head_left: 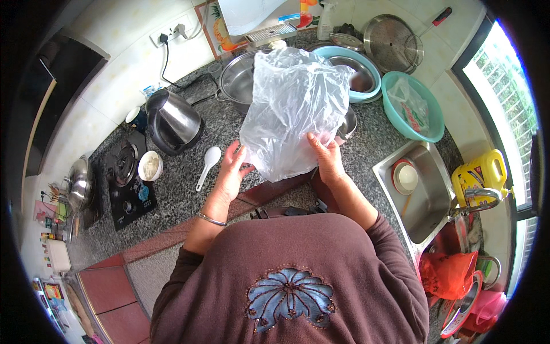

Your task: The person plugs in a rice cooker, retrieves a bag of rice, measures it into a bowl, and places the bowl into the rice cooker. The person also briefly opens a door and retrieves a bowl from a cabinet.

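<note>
A clear plastic bag (296,107) is spread out between my two hands, over the front part of the granite counter. My left hand (234,170) holds its lower left edge, with some fingers apart. On the other side, my right hand (328,159) pinches the bag with the thumb on top. Behind the bag, a steel pot (240,79) and a small pan (349,124) are partly hidden. A white spoon (209,165) lies on the counter left of my left hand, and a white bowl (150,166) with pale contents stands further left.
A steel electric kettle (176,120) stands at the back left near a gas stove (129,189). Basins stand at the back, one a green plastic basin (389,107) with a bag inside. At right are a steel sink (423,215) holding bowls and a yellow jug (477,176).
</note>
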Demonstrator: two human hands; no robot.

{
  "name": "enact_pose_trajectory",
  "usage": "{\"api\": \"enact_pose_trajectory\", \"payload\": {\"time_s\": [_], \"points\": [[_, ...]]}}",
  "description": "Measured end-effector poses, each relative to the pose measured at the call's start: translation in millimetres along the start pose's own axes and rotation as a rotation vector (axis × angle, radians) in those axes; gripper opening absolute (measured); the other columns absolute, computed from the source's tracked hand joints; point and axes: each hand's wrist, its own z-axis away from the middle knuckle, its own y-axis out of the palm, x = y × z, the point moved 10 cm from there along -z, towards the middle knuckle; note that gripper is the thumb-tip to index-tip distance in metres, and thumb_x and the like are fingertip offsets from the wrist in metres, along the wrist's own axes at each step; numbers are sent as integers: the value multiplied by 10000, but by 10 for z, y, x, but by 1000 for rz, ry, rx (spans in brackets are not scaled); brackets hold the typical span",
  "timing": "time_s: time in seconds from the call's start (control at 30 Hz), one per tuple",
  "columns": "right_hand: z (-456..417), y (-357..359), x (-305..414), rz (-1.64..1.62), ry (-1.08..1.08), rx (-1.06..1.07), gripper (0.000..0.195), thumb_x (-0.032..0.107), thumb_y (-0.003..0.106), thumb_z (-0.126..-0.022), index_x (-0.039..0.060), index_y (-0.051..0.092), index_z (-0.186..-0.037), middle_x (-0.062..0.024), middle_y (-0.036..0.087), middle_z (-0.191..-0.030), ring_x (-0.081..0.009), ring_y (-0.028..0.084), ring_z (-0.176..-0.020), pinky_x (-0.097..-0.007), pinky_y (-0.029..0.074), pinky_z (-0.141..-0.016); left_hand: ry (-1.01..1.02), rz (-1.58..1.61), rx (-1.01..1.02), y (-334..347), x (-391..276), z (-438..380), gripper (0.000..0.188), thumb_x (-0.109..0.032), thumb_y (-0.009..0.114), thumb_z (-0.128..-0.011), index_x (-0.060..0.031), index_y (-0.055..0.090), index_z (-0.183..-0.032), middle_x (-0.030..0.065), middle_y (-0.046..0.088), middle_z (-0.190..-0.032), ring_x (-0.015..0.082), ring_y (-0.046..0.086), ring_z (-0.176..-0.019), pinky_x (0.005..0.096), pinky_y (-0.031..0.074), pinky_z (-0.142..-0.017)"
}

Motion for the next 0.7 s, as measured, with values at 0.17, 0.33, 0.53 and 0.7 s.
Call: {"api": "enact_pose_trajectory", "payload": {"time_s": [0.17,0.33,0.53,0.7], "points": [[-29,44,31,46,11,26,352,318,699,-861,75,613,-1101,-9,632,-1035,-127,565,-969,-303,425,-881,-1,1,66,23,85,-4,360,-274,619,-917,-61,509,-1185,54,594,-1070,158,592,-914,340,522,-812],[-68,111,122,2,-68,89,510,365,626,-907,65,470,-1289,-36,550,-1218,-128,498,-1110,-323,390,-939,35,182,-11,-154,108,-44,279,-130,493,-965,-40,487,-1228,102,582,-1184,227,592,-1070,415,510,-907],[39,83,-287,34,54,245,609,292,653,-898,33,352,-1360,-131,430,-1343,-221,393,-1253,-387,300,-1069,68,356,-44,-236,51,-45,294,-106,445,-972,-32,458,-1257,135,555,-1239,269,570,-1134,452,507,-936],[-3,163,-577,86,167,253,507,283,666,-894,53,422,-1274,-74,585,-1073,-164,567,-967,-320,461,-878,30,317,-127,-431,208,-103,308,-114,430,-977,-28,445,-1273,146,551,-1247,277,568,-1138,461,511,-932]]}}
